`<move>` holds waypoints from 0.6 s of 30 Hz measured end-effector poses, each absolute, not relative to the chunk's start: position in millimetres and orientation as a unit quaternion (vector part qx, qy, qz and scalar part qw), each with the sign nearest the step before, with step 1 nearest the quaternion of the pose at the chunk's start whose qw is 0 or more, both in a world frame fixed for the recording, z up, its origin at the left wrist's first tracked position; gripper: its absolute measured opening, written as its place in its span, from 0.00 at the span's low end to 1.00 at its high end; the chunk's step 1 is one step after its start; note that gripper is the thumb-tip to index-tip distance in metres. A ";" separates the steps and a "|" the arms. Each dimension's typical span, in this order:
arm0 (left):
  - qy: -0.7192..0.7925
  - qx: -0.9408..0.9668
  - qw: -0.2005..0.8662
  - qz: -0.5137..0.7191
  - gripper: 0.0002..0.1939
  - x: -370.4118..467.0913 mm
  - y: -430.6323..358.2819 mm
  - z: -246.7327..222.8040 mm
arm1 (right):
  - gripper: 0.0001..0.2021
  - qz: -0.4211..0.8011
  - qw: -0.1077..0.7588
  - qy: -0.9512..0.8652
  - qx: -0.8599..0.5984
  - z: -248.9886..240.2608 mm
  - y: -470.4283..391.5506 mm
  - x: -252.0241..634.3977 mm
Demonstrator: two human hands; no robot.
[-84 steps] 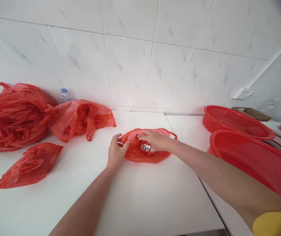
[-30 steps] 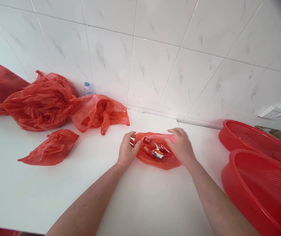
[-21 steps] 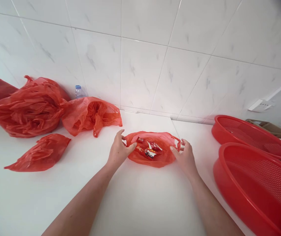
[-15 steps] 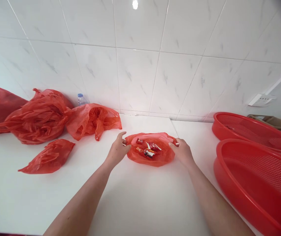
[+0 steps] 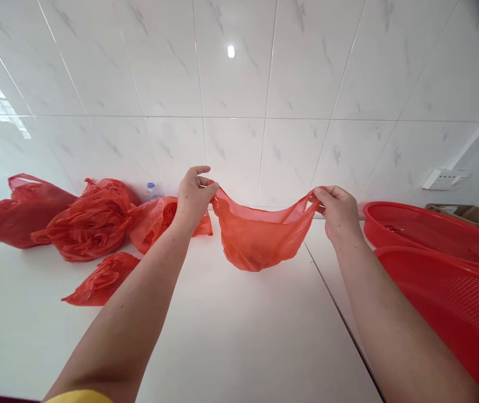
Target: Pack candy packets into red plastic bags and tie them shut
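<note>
A thin red plastic bag (image 5: 260,238) hangs stretched between my two hands over the white table (image 5: 239,336). My left hand (image 5: 196,196) pinches its upper left corner between thumb and fingers. At the upper right corner, my right hand (image 5: 338,210) grips the bag the same way. The bag sags in the middle, and a darker shape shows faintly through its lower part. Its contents cannot be made out clearly.
Several red bags (image 5: 88,221) lie along the wall at the left, with a small one (image 5: 103,280) nearer me. A blue-capped bottle (image 5: 151,192) stands behind them. Two red baskets (image 5: 445,296) and a brown box (image 5: 470,215) are at the right, below a wall socket (image 5: 445,179).
Both hands have risen and moved slightly apart, lifting the bag and stretching its top edge. The wrapped pieces inside are no longer visible. The camera view has tilted up.
</note>
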State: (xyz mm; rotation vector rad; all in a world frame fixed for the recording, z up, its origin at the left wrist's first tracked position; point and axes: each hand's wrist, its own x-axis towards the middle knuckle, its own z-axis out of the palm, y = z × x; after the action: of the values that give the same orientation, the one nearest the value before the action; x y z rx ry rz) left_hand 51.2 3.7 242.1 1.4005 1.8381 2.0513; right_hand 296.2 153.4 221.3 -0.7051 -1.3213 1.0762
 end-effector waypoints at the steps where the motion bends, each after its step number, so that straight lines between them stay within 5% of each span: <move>1: 0.592 0.452 0.016 0.668 0.22 50.9 1.7 244.7 | 0.05 0.463 0.620 -0.562 -0.291 221.4 153.8 296.0; 6: 0.606 0.465 0.018 0.645 0.24 54.9 -21.7 239.2 | 0.10 0.478 0.628 -0.561 -0.250 196.3 153.4 297.1; 14: 0.693 0.433 0.222 0.532 0.40 33.1 -69.2 136.7 | 0.45 0.545 0.509 -0.621 -0.243 85.6 161.1 326.4; 18: 0.669 0.331 0.343 0.570 0.42 41.8 -49.1 94.8 | 0.48 0.587 0.450 -0.631 -0.234 75.1 154.3 311.3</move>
State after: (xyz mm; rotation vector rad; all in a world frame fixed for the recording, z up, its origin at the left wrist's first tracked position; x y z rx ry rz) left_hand 41.8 -49.1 94.8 0.8615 1.7388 1.4828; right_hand 311.3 154.3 75.1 -0.5774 -1.5600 1.4516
